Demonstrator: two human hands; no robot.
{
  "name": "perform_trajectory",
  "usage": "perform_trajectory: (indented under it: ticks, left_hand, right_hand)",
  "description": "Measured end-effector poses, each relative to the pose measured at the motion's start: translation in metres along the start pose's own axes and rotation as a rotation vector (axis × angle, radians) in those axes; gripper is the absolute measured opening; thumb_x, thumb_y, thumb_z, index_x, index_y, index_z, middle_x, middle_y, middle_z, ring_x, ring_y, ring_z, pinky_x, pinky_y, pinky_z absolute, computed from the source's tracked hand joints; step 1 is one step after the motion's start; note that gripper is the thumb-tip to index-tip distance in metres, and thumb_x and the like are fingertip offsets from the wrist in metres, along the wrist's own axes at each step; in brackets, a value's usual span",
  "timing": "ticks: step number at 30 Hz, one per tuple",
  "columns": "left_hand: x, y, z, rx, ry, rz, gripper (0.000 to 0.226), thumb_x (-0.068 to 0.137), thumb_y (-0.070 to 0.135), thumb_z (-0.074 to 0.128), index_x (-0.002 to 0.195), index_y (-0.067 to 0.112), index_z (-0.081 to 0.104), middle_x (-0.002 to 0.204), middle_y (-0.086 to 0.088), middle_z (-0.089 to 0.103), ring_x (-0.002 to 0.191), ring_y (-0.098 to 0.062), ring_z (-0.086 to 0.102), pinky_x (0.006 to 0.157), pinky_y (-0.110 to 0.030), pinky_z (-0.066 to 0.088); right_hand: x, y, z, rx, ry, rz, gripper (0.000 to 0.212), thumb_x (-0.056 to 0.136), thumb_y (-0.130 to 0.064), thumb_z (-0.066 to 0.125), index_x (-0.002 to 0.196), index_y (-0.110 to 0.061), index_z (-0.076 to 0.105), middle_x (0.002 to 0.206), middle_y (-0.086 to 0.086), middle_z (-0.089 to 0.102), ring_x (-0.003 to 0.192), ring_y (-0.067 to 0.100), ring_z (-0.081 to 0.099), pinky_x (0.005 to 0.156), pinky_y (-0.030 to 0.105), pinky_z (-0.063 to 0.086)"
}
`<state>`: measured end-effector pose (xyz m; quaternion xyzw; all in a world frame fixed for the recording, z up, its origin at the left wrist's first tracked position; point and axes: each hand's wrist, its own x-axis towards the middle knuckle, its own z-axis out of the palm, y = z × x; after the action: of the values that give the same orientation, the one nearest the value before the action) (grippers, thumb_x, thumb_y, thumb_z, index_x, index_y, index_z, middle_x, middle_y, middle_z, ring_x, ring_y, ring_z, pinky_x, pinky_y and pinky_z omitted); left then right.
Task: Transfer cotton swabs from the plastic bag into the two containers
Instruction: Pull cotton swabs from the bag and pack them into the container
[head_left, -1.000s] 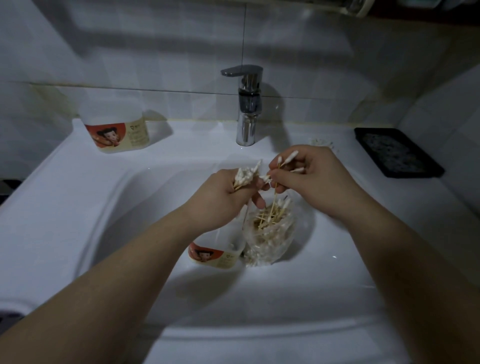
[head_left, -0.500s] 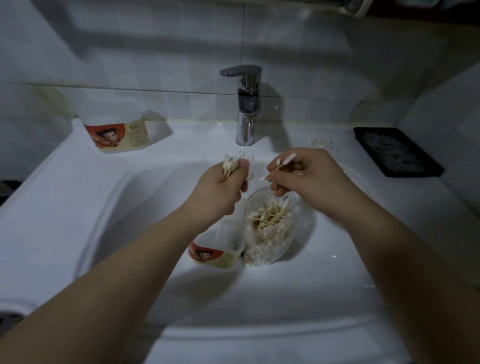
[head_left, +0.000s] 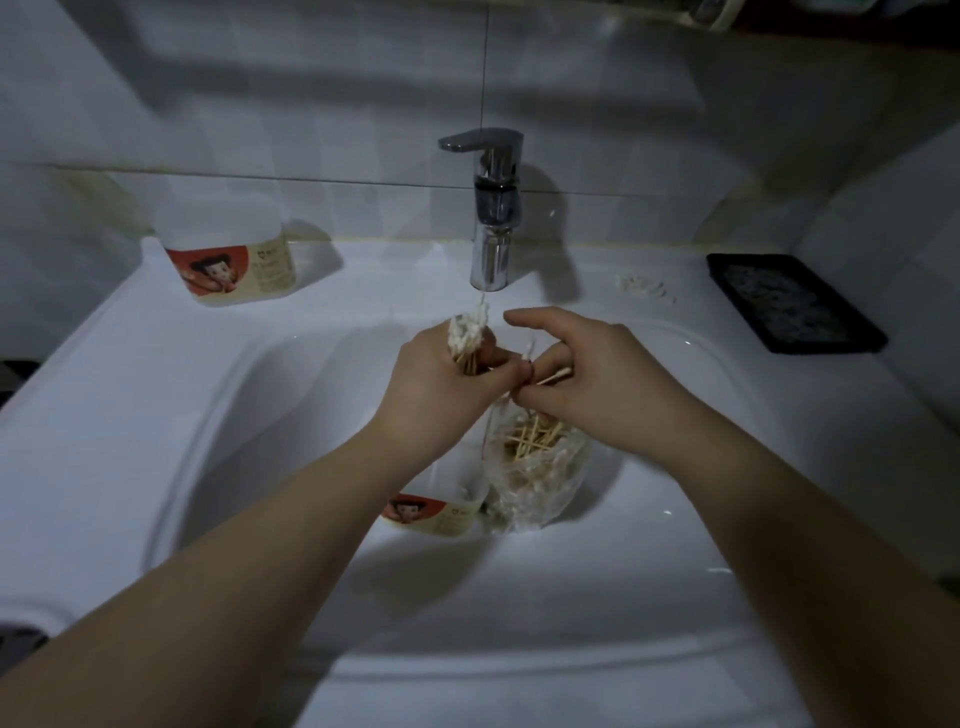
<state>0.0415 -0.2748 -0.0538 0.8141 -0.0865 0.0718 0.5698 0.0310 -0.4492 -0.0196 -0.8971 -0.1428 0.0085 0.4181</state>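
My left hand (head_left: 441, 384) grips an upright bundle of cotton swabs (head_left: 469, 330) over the sink basin. Beside it, my right hand (head_left: 587, 379) pinches a couple of swabs (head_left: 545, 376) between thumb and fingers, its index finger stretched out, and touches the left hand. Below the hands a clear plastic bag (head_left: 535, 467) stands open in the basin with several wooden-stemmed swabs inside. A clear container with a red cartoon label (head_left: 441, 512) stands just left of the bag, partly hidden by my left forearm. A second, matching container (head_left: 231, 260) sits on the counter at the back left.
A chrome faucet (head_left: 491, 208) rises right behind the hands. The white sink (head_left: 208, 415) curves around the bag. A black tray (head_left: 789, 301) lies on the counter at the right. A few loose white bits (head_left: 641, 286) lie on the rim near the faucet.
My right hand has come left and lower, up against the left hand. My left hand still holds its bundle, turned more upright.
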Motion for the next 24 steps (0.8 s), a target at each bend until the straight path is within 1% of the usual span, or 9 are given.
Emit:
perform_trajectory:
  ticks: [2,5,7,9,11,16,19,22,24]
  left_hand:
    - [0.000,0.000,-0.001,-0.052,0.031,-0.024,0.035,0.084,0.017,0.081,0.064,0.019,0.053,0.069,0.001,0.070,0.055,-0.005,0.057,0.057,-0.026,0.041]
    - [0.002,0.003,-0.003,-0.169,0.057,-0.072,0.029,0.090,0.019,0.077,0.070,0.017,0.056,0.081,-0.010,0.073,0.051,-0.003,0.052,0.051,-0.024,0.041]
    - [0.003,0.004,-0.005,-0.228,0.101,-0.093,0.029,0.093,0.019,0.074,0.069,0.025,0.058,0.086,-0.010,0.074,0.062,-0.011,0.062,0.049,-0.025,0.044]
    - [0.006,0.004,-0.008,-0.311,0.119,-0.119,0.024,0.095,0.016,0.070,0.077,0.020,0.055,0.093,-0.007,0.077,0.084,-0.017,0.074,0.050,-0.024,0.047]
    - [0.008,0.003,-0.009,-0.391,0.118,-0.150,0.023,0.097,0.011,0.067,0.080,0.017,0.052,0.094,-0.005,0.077,0.089,-0.019,0.076,0.053,-0.024,0.050]
    - [0.009,-0.001,-0.007,-0.344,0.123,-0.107,0.025,0.102,0.003,0.053,0.084,0.019,0.047,0.090,0.003,0.075,0.066,-0.008,0.064,0.052,-0.018,0.045]
    - [0.011,-0.005,-0.004,-0.348,0.121,-0.123,0.021,0.101,0.001,0.045,0.090,0.020,0.045,0.082,0.006,0.068,0.056,-0.009,0.049,0.056,-0.024,0.044]
    - [0.010,-0.003,-0.003,-0.428,0.057,-0.171,0.008,0.106,0.014,0.046,0.104,0.021,0.050,0.068,0.008,0.050,0.048,-0.007,0.039,0.049,-0.024,0.039]
    - [0.009,-0.001,-0.004,-0.377,0.016,-0.175,0.013,0.106,0.026,0.052,0.096,0.020,0.056,0.060,0.011,0.041,0.046,-0.007,0.034,0.044,-0.023,0.033]
  right_hand:
    - [0.000,0.000,0.000,-0.008,0.007,0.004,0.067,0.083,-0.013,0.080,0.140,-0.038,0.055,0.085,-0.009,0.077,0.078,0.002,0.073,0.078,0.025,0.060]
    - [0.001,0.001,-0.002,-0.047,0.017,0.030,0.052,0.083,-0.013,0.079,0.127,-0.036,0.065,0.084,-0.010,0.076,0.073,0.001,0.072,0.076,0.026,0.061]
    - [0.003,0.004,-0.003,-0.064,0.024,0.040,0.038,0.084,-0.012,0.078,0.116,-0.031,0.072,0.081,-0.007,0.075,0.071,0.003,0.072,0.077,0.027,0.060]
    - [0.004,0.007,-0.003,-0.052,0.033,0.039,0.025,0.083,-0.010,0.078,0.103,-0.026,0.077,0.078,-0.004,0.075,0.069,0.007,0.072,0.081,0.034,0.061]
    - [0.006,0.008,-0.003,-0.040,0.035,0.036,0.017,0.084,-0.010,0.078,0.094,-0.024,0.079,0.073,-0.003,0.075,0.067,0.009,0.072,0.082,0.038,0.061]
    - [0.005,0.006,-0.006,0.022,0.030,0.056,0.017,0.092,-0.009,0.068,0.092,-0.023,0.078,0.075,-0.002,0.076,0.067,0.012,0.073,0.077,0.035,0.062]
    - [0.005,0.005,-0.009,0.090,0.030,0.057,0.022,0.095,-0.007,0.064,0.089,-0.024,0.077,0.074,0.000,0.075,0.066,0.012,0.072,0.071,0.033,0.060]
    - [0.004,0.002,-0.011,0.107,0.017,0.051,0.021,0.094,-0.007,0.064,0.089,-0.023,0.077,0.073,0.008,0.073,0.061,0.013,0.066,0.068,0.039,0.058]
    - [0.004,0.000,-0.012,0.139,0.006,0.046,0.021,0.093,-0.004,0.064,0.088,-0.019,0.077,0.072,0.010,0.070,0.059,0.012,0.062,0.064,0.033,0.055]
